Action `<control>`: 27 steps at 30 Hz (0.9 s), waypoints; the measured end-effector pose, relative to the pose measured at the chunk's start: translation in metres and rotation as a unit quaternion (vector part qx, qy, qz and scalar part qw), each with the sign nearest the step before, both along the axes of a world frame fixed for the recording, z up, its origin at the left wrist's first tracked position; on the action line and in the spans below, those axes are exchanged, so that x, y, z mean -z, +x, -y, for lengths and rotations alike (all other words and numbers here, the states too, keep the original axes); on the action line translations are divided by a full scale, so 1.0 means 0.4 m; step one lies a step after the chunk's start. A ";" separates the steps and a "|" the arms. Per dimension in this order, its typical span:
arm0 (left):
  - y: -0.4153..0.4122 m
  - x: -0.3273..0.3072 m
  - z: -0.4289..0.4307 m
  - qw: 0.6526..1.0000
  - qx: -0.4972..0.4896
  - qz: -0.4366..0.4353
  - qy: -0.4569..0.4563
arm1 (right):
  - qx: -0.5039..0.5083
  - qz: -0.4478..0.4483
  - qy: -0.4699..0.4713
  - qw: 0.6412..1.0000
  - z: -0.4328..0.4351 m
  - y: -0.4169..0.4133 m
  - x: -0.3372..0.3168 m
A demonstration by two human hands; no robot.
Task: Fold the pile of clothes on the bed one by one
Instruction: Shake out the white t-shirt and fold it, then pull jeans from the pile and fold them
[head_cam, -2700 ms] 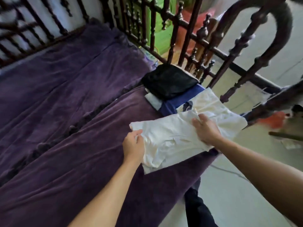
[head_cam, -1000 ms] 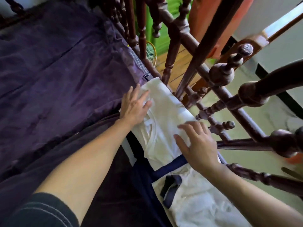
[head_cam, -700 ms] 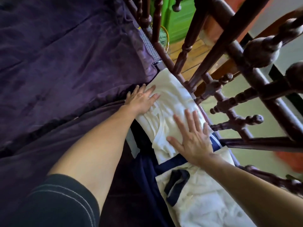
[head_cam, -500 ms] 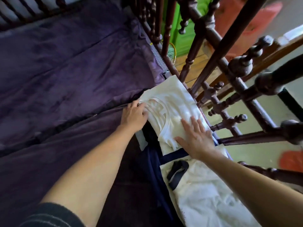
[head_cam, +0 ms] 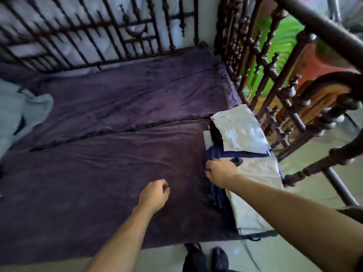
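White-and-navy garment [head_cam: 257, 193] is laid flat along the near right edge of the bed, on the purple bedspread [head_cam: 117, 163], with its near end at the mattress border above the floor [head_cam: 314, 193]. The left hand [head_cam: 155, 195] is held over the bare bedspread with fingers loosely curled and nothing in them. The right hand [head_cam: 221, 172] is closed on the far left corner of this garment, where navy fabric is bunched under the fingers.

Just beyond it, a folded white shirt [head_cam: 239, 130] is stacked on a black folded item [head_cam: 215, 134], close against the turned wooden railing [head_cam: 231, 46]. Navy cloth appears to run under this stack; whether it belongs to the gripped garment cannot be determined. A grey fabric heap [head_cam: 15, 114] is seen at the far left, well apart from the rest.

Hazards, as judged:
- If the garment is drawn leftward by one corner only, the free end may slide off the edge to the floor.
- If the navy cloth is shared with the stack, the folded pieces may be dragged or toppled.
- A lift by a single corner may cause bunching and an uneven fold.
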State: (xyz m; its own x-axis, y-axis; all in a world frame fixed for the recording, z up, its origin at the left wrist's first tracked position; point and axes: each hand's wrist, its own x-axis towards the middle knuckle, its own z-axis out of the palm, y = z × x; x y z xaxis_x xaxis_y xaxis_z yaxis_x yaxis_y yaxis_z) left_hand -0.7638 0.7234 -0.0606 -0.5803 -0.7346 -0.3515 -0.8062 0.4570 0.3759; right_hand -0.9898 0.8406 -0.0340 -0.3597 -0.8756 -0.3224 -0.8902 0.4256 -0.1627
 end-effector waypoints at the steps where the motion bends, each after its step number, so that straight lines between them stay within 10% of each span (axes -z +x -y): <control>1: 0.061 -0.020 -0.006 1.000 -0.021 -0.008 -0.005 | -0.024 0.004 0.000 1.000 0.017 0.044 -0.014; 27: 1.598 -0.276 0.398 0.948 -0.314 0.036 -0.039 | -0.319 0.004 -0.008 0.948 0.837 1.380 -0.189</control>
State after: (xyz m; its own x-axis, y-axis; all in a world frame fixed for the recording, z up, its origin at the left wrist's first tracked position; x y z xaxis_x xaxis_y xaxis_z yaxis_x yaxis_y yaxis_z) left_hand -0.1245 0.5644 0.0498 0.0037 -0.9525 -0.3044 -0.9506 -0.0979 0.2947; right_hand -0.4378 0.5060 0.0415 0.2478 -0.9188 -0.3074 -0.9639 -0.2022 -0.1730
